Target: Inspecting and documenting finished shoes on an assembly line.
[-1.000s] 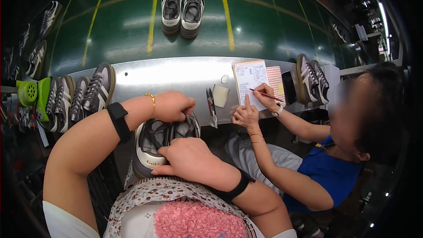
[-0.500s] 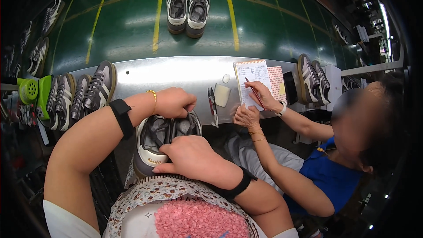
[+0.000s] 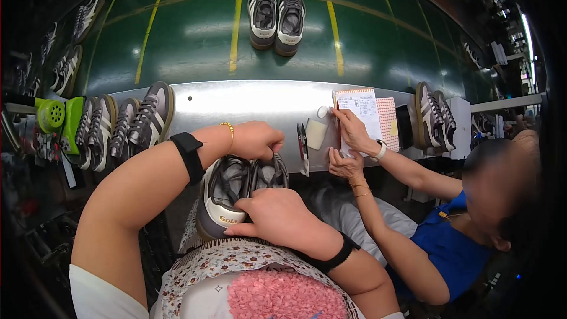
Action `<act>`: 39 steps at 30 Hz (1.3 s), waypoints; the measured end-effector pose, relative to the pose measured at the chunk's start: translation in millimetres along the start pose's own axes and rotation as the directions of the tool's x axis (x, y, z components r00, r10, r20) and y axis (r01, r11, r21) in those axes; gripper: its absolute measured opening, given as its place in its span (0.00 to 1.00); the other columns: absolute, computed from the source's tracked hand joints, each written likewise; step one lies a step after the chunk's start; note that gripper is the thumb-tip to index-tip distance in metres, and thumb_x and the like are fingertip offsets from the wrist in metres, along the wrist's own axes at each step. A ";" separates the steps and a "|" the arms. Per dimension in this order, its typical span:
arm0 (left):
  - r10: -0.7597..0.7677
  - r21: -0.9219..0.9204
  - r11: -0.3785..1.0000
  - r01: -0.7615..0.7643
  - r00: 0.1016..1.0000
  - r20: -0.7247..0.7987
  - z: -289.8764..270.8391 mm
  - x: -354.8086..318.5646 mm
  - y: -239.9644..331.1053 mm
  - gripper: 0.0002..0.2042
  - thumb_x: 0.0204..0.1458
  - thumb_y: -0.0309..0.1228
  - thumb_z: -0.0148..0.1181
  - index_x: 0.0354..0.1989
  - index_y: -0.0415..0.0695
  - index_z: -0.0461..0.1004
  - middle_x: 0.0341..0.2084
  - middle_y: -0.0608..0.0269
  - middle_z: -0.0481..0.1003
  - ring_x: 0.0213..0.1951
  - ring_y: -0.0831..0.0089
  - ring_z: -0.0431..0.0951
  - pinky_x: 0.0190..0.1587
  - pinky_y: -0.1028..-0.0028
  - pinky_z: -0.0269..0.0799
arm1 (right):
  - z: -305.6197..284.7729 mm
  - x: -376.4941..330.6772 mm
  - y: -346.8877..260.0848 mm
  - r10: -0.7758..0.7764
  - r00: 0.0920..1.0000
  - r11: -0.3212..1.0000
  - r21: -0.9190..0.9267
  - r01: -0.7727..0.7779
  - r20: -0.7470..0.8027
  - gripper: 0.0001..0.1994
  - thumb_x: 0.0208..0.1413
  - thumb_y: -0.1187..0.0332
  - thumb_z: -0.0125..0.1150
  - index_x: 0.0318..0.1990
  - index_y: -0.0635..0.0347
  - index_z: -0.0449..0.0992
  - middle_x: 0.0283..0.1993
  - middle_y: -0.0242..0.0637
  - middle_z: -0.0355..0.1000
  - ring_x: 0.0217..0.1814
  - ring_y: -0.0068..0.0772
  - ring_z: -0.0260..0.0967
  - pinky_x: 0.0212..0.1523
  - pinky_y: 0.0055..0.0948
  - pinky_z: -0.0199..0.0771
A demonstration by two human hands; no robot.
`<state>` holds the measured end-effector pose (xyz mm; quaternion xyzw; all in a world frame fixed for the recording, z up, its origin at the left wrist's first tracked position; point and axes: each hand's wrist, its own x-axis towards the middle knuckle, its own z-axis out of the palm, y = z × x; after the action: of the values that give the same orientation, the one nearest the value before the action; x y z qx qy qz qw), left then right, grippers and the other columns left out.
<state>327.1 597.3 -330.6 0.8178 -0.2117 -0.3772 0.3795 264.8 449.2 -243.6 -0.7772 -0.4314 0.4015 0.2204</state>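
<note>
A pair of grey and white sneakers point(image 3: 223, 204) rests on my lap, heels toward me, with dark linings and brown-grey soles. My left hand point(image 3: 258, 140) reaches across their front end, its fingers curled down against the far part of the right shoe; the fingertips are partly hidden. Over the right shoe's heel lies my right hand point(image 3: 280, 212), closed on it, with the thumb low near the heel and the fingers at the collar. Both toes are covered by my left hand and wrist.
Beyond a metal ledge point(image 3: 248, 97) runs a green, yellow-lined belt point(image 3: 195, 41) carrying another sneaker pair point(image 3: 276, 20). More sneakers point(image 3: 150, 115) stand at left beside a green device point(image 3: 50, 115). To the right, a co-worker's hands point(image 3: 354, 133) are at a notebook point(image 3: 361, 106), near pens point(image 3: 303, 145) and a cream pad point(image 3: 318, 134).
The whole view has shifted, so things sit further right. My hands keep nearly the same hold on the sneakers. The co-worker's writing hand has moved to the notebook's left edge.
</note>
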 end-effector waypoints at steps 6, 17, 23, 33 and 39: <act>0.008 -0.018 1.000 -0.009 0.996 -0.090 9.8 -13.3 7.2 0.10 0.39 0.27 0.54 0.33 0.44 0.67 0.20 0.58 0.73 0.25 0.60 0.73 0.30 0.65 0.66 | -3.5 -2.4 1.0 0.010 0.999 0.998 0.054 -0.008 -0.036 0.24 0.44 0.44 0.56 0.33 0.58 0.76 0.25 0.41 0.70 0.30 0.43 0.70 0.29 0.36 0.69; 0.403 0.442 0.897 -0.025 0.458 -0.792 6.4 -36.8 -7.7 0.09 0.33 0.20 0.61 0.26 0.41 0.73 0.29 0.63 0.72 0.33 0.63 0.72 0.34 0.67 0.68 | 21.2 34.7 23.7 -0.102 0.899 0.956 -0.292 -0.030 -0.426 0.16 0.37 0.55 0.65 0.30 0.55 0.75 0.25 0.39 0.67 0.26 0.39 0.70 0.26 0.34 0.69; 0.314 0.461 0.861 0.213 0.490 -0.813 60.9 -16.6 -45.8 0.06 0.39 0.27 0.60 0.29 0.47 0.76 0.28 0.69 0.72 0.34 0.70 0.72 0.40 0.68 0.61 | 81.2 62.7 80.1 -0.052 0.962 0.969 -0.245 -0.015 -0.267 0.22 0.39 0.61 0.66 0.45 0.53 0.71 0.37 0.45 0.64 0.42 0.44 0.65 0.41 0.37 0.65; 0.280 0.464 0.828 0.313 0.486 -0.828 74.5 -0.3 -50.4 0.11 0.37 0.28 0.62 0.32 0.48 0.73 0.27 0.71 0.69 0.39 0.72 0.69 0.47 0.65 0.56 | 97.5 57.1 129.5 0.296 0.556 0.953 0.200 -0.228 -0.777 0.23 0.46 0.67 0.59 0.50 0.61 0.61 0.42 0.47 0.66 0.44 0.51 0.64 0.45 0.41 0.65; 0.250 0.385 0.852 0.354 0.372 -0.894 82.5 7.1 -54.6 0.08 0.38 0.27 0.60 0.29 0.50 0.74 0.25 0.72 0.69 0.41 0.74 0.69 0.51 0.60 0.52 | 100.9 87.4 152.6 0.521 0.701 0.851 0.356 -0.386 -0.487 0.28 0.53 0.62 0.49 0.60 0.60 0.52 0.46 0.55 0.65 0.45 0.57 0.64 0.43 0.46 0.65</act>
<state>270.6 588.8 -411.7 0.9609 -0.0280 0.2065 0.1824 284.7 442.0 -445.3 -0.9123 -0.0909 0.2403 0.3189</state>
